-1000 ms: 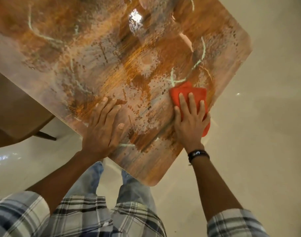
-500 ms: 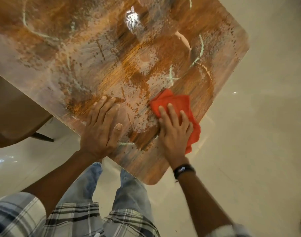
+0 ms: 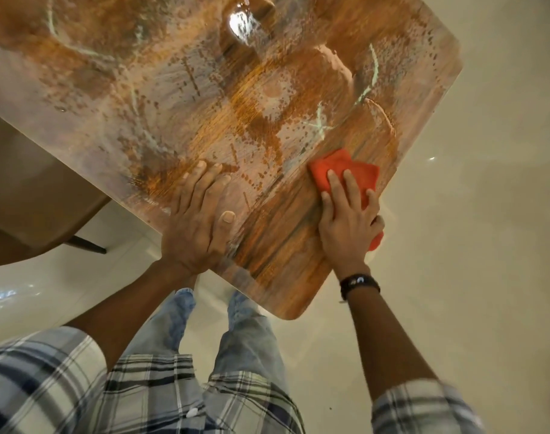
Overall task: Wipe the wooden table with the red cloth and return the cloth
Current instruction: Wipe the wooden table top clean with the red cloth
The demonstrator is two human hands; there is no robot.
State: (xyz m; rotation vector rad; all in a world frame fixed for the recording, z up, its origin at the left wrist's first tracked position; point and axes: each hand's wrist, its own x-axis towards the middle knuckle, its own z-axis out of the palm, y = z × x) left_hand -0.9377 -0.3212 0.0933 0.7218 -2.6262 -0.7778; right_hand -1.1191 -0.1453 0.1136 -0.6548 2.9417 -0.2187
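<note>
- The red cloth [image 3: 358, 173] lies bunched on the wooden table [image 3: 205, 89], close to its right edge and not far from the near corner.
- Its long axis runs from a pointed far end, aimed toward the middle of the tabletop, back to a near end that peeks out beside the thumb at the table's edge. The hand hides the middle, so I cannot tell whether that near end overhangs the edge.
- The right hand [image 3: 349, 227] presses flat on the cloth with its fingers straight and slightly spread. It grips nothing, and the palm covers the cloth's near half.
- The left hand [image 3: 195, 227] rests flat on bare tabletop near the front edge, fingers straight, apart from the cloth; it seems to brace the body.
- The step in hand looks like wiping. The wood around the cloth appears clearer, while hazy film and speckles cover most of the surface beyond.
- To do it well, I would press evenly through the whole palm and overlap the strokes. Working from the clear band into the speckled area should also help, with the cloth pulled inboard so it does not slip off the edge.
- A dark wristband [image 3: 359, 283] sits on the right wrist; a brown chair [image 3: 32, 189] stands at the left over a pale glossy floor [image 3: 471, 245].
</note>
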